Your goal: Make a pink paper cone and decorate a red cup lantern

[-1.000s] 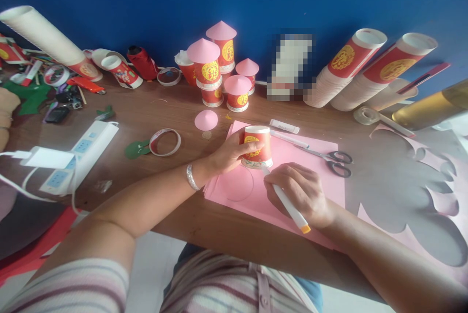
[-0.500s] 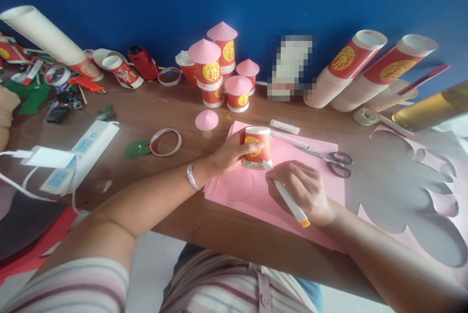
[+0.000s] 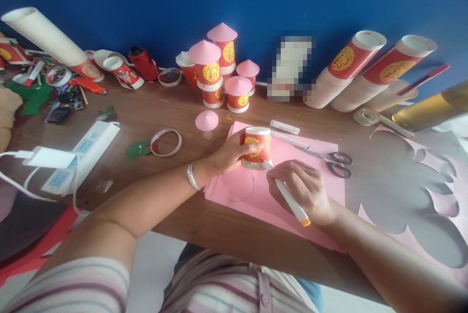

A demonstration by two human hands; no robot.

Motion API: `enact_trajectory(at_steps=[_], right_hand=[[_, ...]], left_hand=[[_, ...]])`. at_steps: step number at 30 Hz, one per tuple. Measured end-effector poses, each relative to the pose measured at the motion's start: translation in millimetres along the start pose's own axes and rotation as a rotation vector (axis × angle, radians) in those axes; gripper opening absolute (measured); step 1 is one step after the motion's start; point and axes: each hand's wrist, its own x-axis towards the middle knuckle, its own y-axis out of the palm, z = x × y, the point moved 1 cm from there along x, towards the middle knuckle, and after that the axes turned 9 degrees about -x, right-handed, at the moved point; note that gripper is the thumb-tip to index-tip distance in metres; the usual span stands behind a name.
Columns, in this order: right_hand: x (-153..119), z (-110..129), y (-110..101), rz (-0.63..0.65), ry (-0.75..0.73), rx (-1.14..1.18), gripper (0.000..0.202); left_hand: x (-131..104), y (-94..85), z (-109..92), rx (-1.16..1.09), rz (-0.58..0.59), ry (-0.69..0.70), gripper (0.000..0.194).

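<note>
My left hand (image 3: pixel 232 152) is wrapped round a red paper cup (image 3: pixel 262 138) with a yellow emblem. The cup is upside down, its white base up and a patterned band near its lower rim. In my right hand (image 3: pixel 302 186) is a white marker (image 3: pixel 290 200) with an orange end, its tip at the lower rim of the cup. Under both hands lies a stack of pink paper (image 3: pixel 263 196), with a circle drawn on the top sheet. Scissors (image 3: pixel 338 163) rest on the paper's right part, beside a white pen (image 3: pixel 290 140).
Cups with pink cone roofs (image 3: pixel 211 71) stand at the back, near a loose pink cone (image 3: pixel 206 120). Two cup stacks (image 3: pixel 351 67) lean right. A power strip (image 3: pixel 82 157) and paper ring (image 3: pixel 165 142) lie left. Pink paper scraps (image 3: pixel 442 201) lie right. Part of another person shows at the left edge.
Almost nothing differs. The marker tip stays near the cup's lower rim, and both hands keep their places.
</note>
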Motion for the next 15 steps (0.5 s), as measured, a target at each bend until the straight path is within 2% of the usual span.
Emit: enact_trajectory(at_steps=[15], right_hand=[[-2.5, 2.0, 1.4, 0.005, -0.013, 0.008, 0.017]], left_hand=[[0.1, 0.3, 0.0, 0.0, -0.002, 0.009, 0.038]])
